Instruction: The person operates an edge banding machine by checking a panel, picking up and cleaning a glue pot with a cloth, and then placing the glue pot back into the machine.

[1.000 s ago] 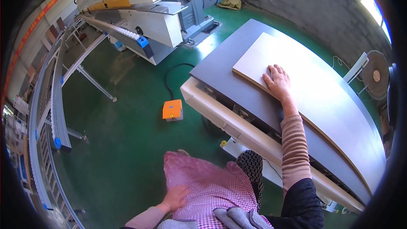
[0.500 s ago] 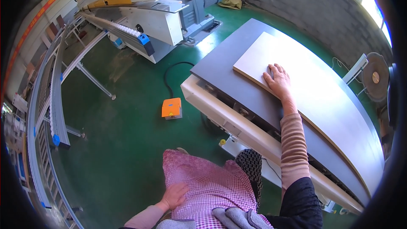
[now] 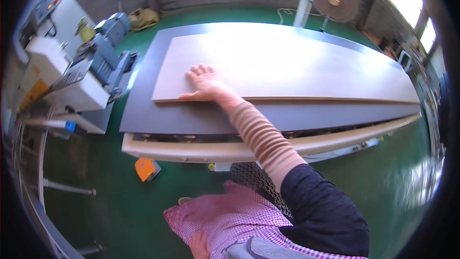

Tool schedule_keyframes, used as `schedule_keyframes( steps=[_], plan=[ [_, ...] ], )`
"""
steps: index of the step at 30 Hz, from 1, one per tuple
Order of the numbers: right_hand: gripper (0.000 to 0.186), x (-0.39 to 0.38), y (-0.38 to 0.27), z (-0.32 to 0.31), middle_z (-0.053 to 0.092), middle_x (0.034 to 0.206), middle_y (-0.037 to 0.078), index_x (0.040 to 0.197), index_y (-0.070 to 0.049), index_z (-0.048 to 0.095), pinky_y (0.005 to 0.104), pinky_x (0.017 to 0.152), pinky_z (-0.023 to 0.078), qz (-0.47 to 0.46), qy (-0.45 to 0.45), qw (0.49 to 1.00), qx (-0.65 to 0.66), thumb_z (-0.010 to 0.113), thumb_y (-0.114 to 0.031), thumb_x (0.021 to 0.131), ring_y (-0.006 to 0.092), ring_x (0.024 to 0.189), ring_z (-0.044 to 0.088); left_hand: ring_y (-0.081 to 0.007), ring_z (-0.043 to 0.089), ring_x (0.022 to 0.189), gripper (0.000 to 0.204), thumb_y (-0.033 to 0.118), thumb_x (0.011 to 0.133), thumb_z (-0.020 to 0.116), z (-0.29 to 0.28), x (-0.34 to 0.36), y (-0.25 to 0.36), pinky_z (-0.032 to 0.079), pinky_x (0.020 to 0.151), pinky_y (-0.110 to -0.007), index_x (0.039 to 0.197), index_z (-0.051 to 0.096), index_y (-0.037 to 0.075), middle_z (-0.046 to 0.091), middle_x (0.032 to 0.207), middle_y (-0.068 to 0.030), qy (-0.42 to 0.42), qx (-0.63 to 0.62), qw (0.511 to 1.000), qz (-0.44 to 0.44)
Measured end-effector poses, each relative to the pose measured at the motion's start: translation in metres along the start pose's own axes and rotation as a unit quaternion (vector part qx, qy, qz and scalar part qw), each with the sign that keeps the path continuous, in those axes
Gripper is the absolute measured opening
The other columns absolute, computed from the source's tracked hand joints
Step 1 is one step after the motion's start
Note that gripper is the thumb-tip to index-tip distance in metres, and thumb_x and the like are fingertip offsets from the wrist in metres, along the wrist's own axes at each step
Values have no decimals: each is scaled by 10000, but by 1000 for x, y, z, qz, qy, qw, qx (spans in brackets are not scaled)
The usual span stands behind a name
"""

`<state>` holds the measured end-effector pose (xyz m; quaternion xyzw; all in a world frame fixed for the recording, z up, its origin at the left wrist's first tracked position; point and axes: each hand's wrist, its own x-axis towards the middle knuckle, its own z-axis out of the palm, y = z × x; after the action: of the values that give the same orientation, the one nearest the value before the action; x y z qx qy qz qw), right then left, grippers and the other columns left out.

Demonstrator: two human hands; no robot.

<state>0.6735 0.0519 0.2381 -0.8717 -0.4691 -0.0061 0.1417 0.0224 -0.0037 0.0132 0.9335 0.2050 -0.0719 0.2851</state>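
My right hand (image 3: 203,84) lies open, fingers spread, on the left part of a pale flat board (image 3: 292,67), its thumb along the front edge. The board rests on a larger dark grey table top (image 3: 139,112) with a cream front rail (image 3: 153,148) and metal fittings under the top. My left hand (image 3: 200,243) is low at the bottom of the view, resting open against the pink checked apron (image 3: 249,218), partly out of sight. Grey gloves (image 3: 258,249) lie against the apron below my right arm.
A white machine (image 3: 76,91) with a grey motor stands left, beside metal rails (image 3: 42,163). An orange foot pedal (image 3: 146,168) is on the green floor. Behind the table are a fan (image 3: 334,0), a white post (image 3: 304,5), a cable and a khaki sack (image 3: 143,18).
My view has turned to the right, so the table now lies crosswise and the machine sits at the left. My right hand is still on the board, its arm now reaching diagonally.
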Motion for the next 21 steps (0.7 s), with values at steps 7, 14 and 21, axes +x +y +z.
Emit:
schedule_keyframes(
  steps=[7,14,21],
  plan=[
    [1179,-1,-10,-3,310,1703,229,1622,-56,398,535,1308,149,-7,-18,1000,7,574,-902,821,418,1609,199,-423,557,1347,420,198,1054,544,31,-13,-53,439,1134,-533,1455,617,99,597,1454,-219,31,120,991,49],
    [1115,-8,3,-8,338,1690,219,1609,-49,421,515,1308,161,17,1,1000,-8,565,-863,861,386,1603,232,-375,585,1296,535,307,849,598,-1,11,-3,407,1069,-532,1344,675,120,645,1380,-146,122,-4,989,88],
    [999,-8,-10,-9,319,1712,192,1626,-73,405,479,1322,140,26,-10,1000,-13,533,-767,918,361,1617,213,-357,606,1273,518,294,838,635,-8,6,5,433,1066,-520,1319,683,109,656,1366,-137,149,-13,985,90]
  ],
)
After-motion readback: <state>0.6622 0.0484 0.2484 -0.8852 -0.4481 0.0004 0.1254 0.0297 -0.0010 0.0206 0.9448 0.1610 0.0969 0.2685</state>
